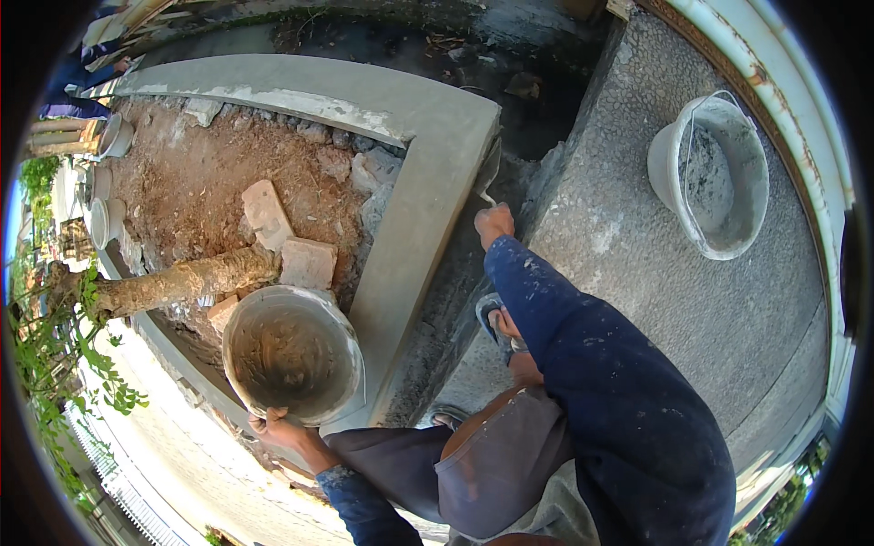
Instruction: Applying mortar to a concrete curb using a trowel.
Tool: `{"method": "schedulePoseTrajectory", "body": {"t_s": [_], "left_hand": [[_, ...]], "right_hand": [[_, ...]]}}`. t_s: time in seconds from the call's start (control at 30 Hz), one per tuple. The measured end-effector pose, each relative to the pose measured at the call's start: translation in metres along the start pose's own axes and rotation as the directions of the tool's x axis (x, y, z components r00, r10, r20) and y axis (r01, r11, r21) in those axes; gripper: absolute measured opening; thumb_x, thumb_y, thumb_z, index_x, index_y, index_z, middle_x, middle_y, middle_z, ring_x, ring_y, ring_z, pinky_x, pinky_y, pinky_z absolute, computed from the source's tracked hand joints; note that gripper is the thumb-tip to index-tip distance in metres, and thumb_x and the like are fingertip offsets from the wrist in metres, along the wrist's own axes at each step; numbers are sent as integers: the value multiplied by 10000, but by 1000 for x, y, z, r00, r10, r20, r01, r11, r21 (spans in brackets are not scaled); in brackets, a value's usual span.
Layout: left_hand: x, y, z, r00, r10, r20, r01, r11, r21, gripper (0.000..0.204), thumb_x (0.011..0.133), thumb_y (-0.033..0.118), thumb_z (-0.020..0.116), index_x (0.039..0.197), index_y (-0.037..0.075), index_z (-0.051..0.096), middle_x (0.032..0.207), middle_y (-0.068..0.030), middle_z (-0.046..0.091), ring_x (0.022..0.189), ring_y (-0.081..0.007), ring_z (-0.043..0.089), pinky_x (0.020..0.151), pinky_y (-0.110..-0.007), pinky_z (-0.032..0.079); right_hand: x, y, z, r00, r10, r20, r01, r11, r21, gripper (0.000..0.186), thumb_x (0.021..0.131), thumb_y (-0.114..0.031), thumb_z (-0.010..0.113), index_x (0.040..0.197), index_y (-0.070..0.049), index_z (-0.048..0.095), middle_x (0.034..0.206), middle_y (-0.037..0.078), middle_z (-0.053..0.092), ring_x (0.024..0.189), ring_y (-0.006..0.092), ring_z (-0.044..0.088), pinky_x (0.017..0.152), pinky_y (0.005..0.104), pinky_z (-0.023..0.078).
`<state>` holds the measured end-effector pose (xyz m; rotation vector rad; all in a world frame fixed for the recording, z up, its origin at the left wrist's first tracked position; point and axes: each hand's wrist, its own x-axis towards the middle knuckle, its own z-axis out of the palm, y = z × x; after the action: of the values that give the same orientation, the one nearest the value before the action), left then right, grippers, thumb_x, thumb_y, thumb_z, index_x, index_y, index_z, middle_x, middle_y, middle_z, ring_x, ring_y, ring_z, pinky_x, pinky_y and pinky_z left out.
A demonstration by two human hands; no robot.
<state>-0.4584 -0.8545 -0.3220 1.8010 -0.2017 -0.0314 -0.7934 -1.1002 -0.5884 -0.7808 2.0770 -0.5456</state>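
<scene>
My right hand (pixel 494 224) is closed round the handle of a trowel (pixel 489 171). Its blade lies against the outer side face of a low, smoothed cement wall (pixel 414 214), near the corner. At lower left, my left hand (pixel 278 429) grips the near rim of a mortar bucket (pixel 241 350), thumb on the rim. Some wet grey-brown mortar (pixel 293 350) coats the inside and bottom of this bucket, which is tilted toward me. It stands beside the wall's inner edge; the hand hides part of its rim.
A second bucket (pixel 669 168) with grey residue stands on the rough concrete slab (pixel 628 246) at right. Inside the wall are soil, rubble, bricks (pixel 308 262) and a tree trunk (pixel 182 278). A dark ditch (pixel 510 68) runs beyond the wall. Another person (pixel 77 77) is at far left.
</scene>
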Motion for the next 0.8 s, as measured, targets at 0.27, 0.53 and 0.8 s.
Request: {"method": "schedulePoseTrajectory", "body": {"t_s": [0.27, 0.53, 0.8], "left_hand": [[4, 1, -7, 998, -12, 57, 13, 1000, -27, 315, 546, -133, 454, 780, 72, 407, 687, -14, 423, 594, -126, 385, 600, -257, 356], [3, 1, -16, 999, -39, 8, 38, 999, 23, 337, 566, -142, 451, 825, 73, 440, 697, -9, 411, 609, -126, 384, 608, -258, 356], [7, 12, -46, 999, -40, -12, 39, 998, -49, 343, 535, -124, 444, 819, 69, 447, 743, -19, 440, 649, -132, 395, 632, -252, 360]], "right_hand": [[-41, 14, -10, 988, -147, 48, 142, 985, 94, 262, 802, -169, 514, 962, 38, 529, 895, 288, 626, 898, 426, 621, 795, 420, 494], [103, 51, 28, 931, 287, 225, -332, 922, 200, 145, 816, -134, 487, 751, -17, 542, 658, 114, 531, 562, 284, 544, 491, 399, 434], [35, -7, 18, 986, -160, 43, 165, 973, -164, 173, 774, -137, 541, 879, 1, 543, 909, 262, 629, 907, 438, 604, 781, 476, 478]]}}
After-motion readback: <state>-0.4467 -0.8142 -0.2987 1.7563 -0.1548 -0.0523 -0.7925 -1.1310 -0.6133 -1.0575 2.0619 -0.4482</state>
